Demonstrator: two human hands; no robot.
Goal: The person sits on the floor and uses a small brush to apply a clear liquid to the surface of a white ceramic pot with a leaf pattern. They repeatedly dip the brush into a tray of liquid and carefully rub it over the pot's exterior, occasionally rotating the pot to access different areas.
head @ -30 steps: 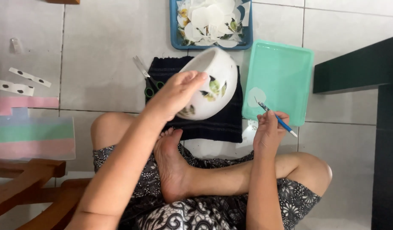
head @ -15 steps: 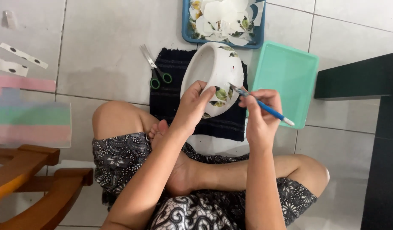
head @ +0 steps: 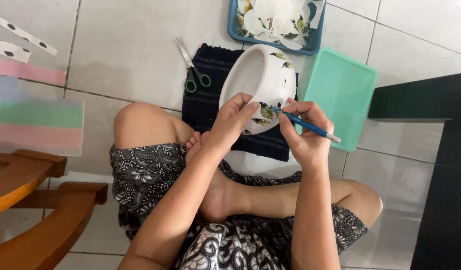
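Gripping a blue paintbrush (head: 306,126), the right hand (head: 301,131) touches its tip to a white bowl (head: 260,80) at centre frame, while the left hand (head: 229,124) clasps the bowl's lower rim. Beneath lies a dark cloth (head: 210,90) on the tiled floor (head: 115,45); green-handled scissors (head: 193,70) sit left, a teal tray (head: 343,95) right.

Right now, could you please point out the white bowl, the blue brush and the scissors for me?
white bowl (head: 250,75): head view, on its plain white surface.
blue brush (head: 305,125): head view, on the handle by the fingers.
scissors (head: 190,62): head view, where the blades cross.
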